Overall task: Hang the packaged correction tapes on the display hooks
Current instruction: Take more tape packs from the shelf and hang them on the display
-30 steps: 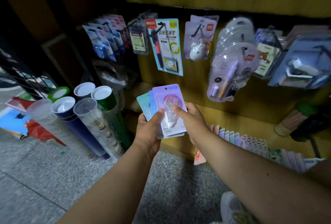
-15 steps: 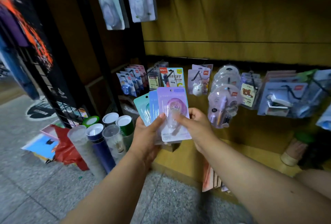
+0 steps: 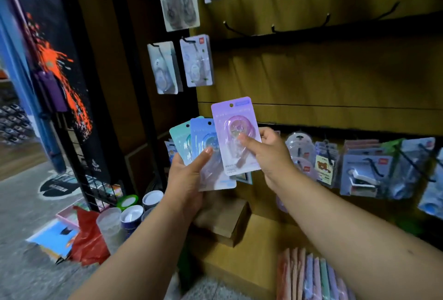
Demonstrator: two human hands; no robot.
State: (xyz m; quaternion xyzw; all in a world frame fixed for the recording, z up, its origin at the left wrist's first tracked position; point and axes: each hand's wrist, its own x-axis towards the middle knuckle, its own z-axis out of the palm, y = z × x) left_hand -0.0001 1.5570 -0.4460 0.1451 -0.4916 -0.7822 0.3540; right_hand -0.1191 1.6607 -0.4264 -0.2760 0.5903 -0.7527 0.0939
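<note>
My left hand [image 3: 189, 180] grips a fan of packaged correction tapes, with a blue pack [image 3: 202, 139] in front and a teal pack [image 3: 179, 136] behind it. My right hand [image 3: 271, 153] pinches a purple pack [image 3: 236, 132] by its blister, thumb on the front, lifted slightly clear of the fan. Bare black display hooks [image 3: 275, 27] stick out of the wooden wall above. Two correction tape packs [image 3: 197, 62] hang on hooks at upper left of the purple pack.
More packaged goods [image 3: 364, 172] hang on the lower row at right. Cylindrical tubes [image 3: 130, 213] and a red bag [image 3: 88, 237] stand on the floor at left. A cardboard box [image 3: 227, 220] and a row of notebooks [image 3: 311, 273] sit on the low shelf.
The view has tilted upward, revealing the upper hooks. Both hands have risen with the packs, and my right hand has drawn the purple pack up and right out of the fan.
</note>
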